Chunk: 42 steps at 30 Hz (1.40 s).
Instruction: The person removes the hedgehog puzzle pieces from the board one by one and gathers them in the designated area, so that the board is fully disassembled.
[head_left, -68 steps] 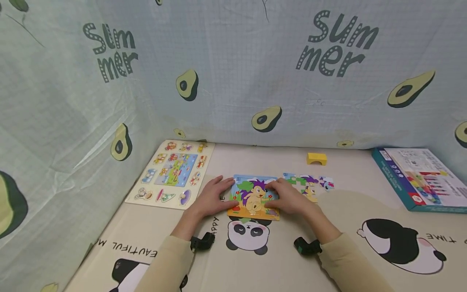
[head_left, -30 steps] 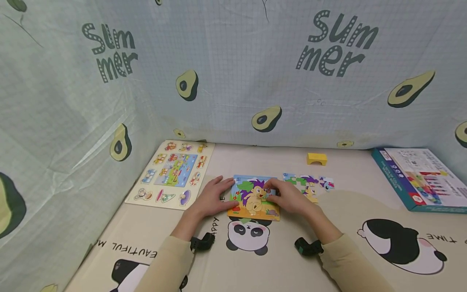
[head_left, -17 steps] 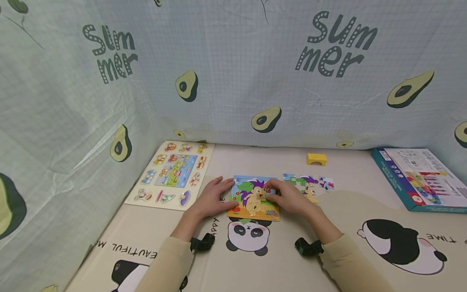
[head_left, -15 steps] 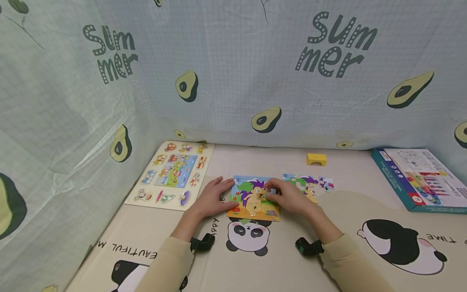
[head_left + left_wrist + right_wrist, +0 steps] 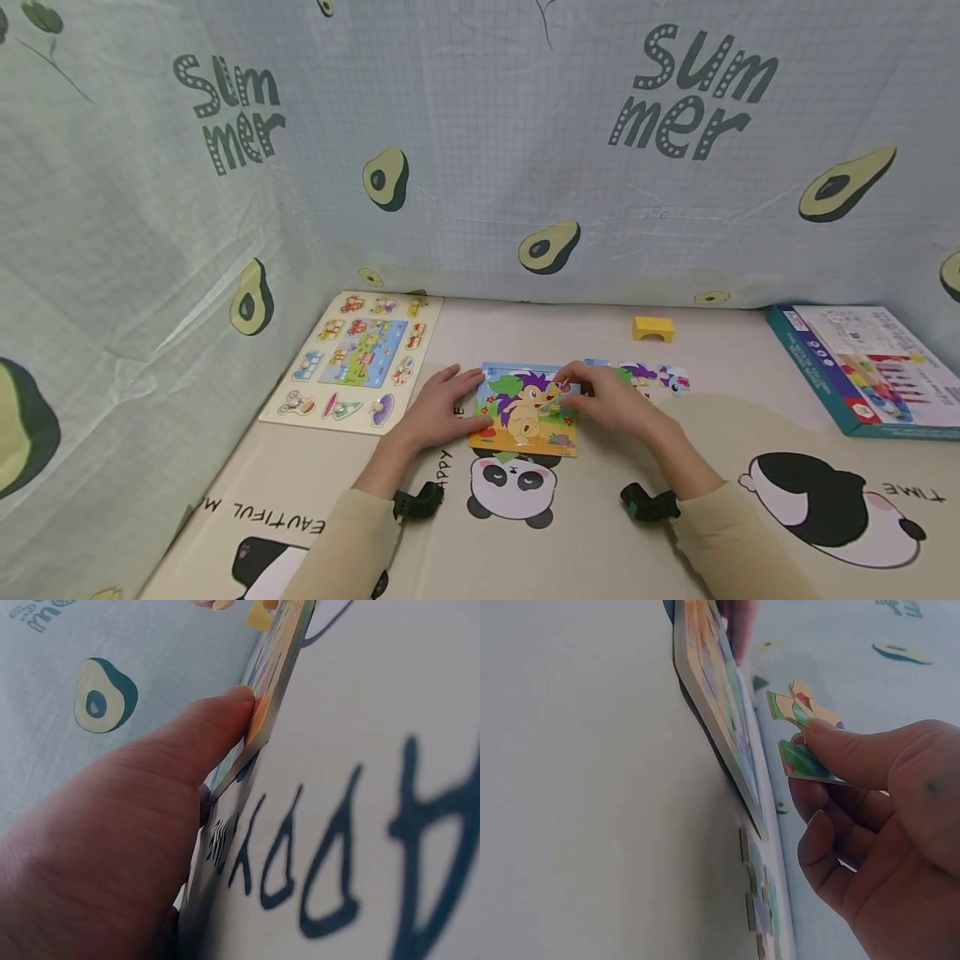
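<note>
A hedgehog jigsaw board (image 5: 522, 423) lies on the mat in front of me in the head view. My left hand (image 5: 439, 410) rests at its left side, fingers extended along the edge and thumb on the near left part; the left wrist view shows that thumb on the board's corner. My right hand (image 5: 609, 402) is over the board's right edge, other fingers curled. Between thumb and forefinger it pinches a jigsaw piece (image 5: 801, 759), green and cream with a spot of red, raised off the board in the right wrist view. Loose jigsaw pieces (image 5: 674, 379) lie beyond that hand, partly hidden by it.
A peg puzzle board (image 5: 267, 408) with vehicles and toys lies at the back left. A yellow arch block (image 5: 653, 328) stands at the back, and a teal-edged box (image 5: 885, 367) at the right. Printed cloth walls (image 5: 450, 100) enclose the left and far sides.
My right hand has lifted from the board's right side and moved slightly right, the jigsaw piece pinched in it, covering more of the loose pieces. The left hand and the board stay put.
</note>
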Motion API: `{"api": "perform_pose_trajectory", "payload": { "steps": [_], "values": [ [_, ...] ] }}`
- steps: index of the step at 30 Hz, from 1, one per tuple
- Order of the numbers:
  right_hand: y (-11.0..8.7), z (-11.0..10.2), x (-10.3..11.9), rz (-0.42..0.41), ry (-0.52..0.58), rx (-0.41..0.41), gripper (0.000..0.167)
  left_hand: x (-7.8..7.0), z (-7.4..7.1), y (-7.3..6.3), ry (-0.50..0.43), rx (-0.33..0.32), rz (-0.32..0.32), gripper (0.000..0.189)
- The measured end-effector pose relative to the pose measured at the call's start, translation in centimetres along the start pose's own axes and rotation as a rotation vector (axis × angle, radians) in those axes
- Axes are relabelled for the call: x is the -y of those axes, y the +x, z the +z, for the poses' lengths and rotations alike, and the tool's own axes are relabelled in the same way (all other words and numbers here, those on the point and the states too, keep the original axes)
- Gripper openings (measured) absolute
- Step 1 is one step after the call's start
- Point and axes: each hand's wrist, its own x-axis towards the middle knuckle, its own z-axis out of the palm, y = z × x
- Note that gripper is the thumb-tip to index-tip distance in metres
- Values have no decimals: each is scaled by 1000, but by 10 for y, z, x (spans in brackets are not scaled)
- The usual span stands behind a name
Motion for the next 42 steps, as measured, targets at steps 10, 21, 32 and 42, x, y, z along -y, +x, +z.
{"api": "perform_pose_trajectory", "payload": {
  "steps": [10, 21, 32, 42],
  "values": [
    [-8, -13, -12, 27, 17, -29, 20, 1, 1, 0, -1, -14, 5, 77],
    [-27, -30, -34, 26, -9, -70, 19, 4, 3, -1, -1, -17, 15, 76],
    [-47, -58, -54, 76, -33, -89, 23, 2, 1, -1, 7, -7, 5, 77],
    [-63, -77, -70, 81, -69, -70, 29, 0, 1, -1, -1, -8, -4, 77]
  ]
}}
